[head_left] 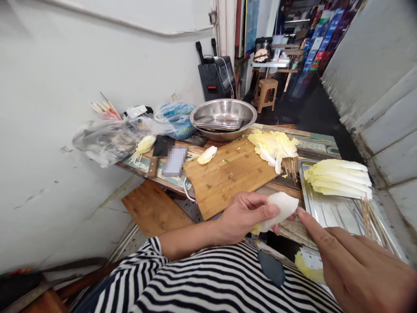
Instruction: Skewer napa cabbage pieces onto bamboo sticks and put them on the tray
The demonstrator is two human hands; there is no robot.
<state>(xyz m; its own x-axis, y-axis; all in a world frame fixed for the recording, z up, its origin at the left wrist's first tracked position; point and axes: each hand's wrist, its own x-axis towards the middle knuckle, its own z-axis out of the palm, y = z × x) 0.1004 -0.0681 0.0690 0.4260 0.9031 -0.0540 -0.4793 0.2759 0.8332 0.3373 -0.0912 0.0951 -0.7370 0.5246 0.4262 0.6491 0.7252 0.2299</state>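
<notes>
My left hand (245, 216) holds a pale cabbage leaf piece (280, 209) near the front edge of the table, thumb on top. My right hand (350, 263) is beside it, its index finger stretched out and touching the leaf's right end; whether it holds anything is hidden. Just beyond lies a metal tray (329, 213) with a stack of skewered cabbage leaves (339, 178) and the ends of bamboo skewers (374, 224). A bamboo cutting board (228, 174) sits left of the tray, with a cabbage scrap (207, 154) on it.
Loose cabbage leaves (273, 145) and a skewer bundle (289, 167) lie behind the board. A steel basin (223, 117), plastic bags (110, 139), a cleaver (158, 152) and a wall are at left. A stool (266, 93) stands beyond. Another leaf (308, 265) rests on my lap.
</notes>
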